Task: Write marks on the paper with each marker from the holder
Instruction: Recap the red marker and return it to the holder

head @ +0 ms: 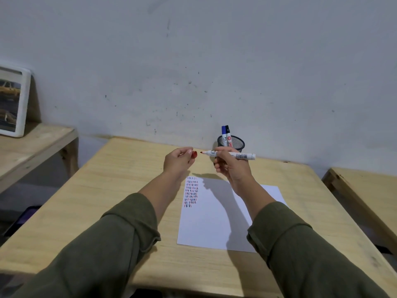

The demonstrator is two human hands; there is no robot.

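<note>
My right hand (229, 165) holds a white red-tipped marker (240, 155) level above the table, its bare tip pointing left. My left hand (178, 159) pinches the marker's red cap (194, 154), a small gap away from the tip. Below the hands lies a white paper (210, 222) with rows of short red, blue and black marks (191, 192) near its top left corner. A black mesh holder (234, 143) stands at the wall behind my right hand, with a blue marker (223, 131) and a black marker (227, 131) upright in it.
The wooden table (107, 201) ends at a grey wall. A lower wooden shelf (32, 147) at the left carries a white-framed picture (12, 102). Another wooden table (365, 190) stands at the right.
</note>
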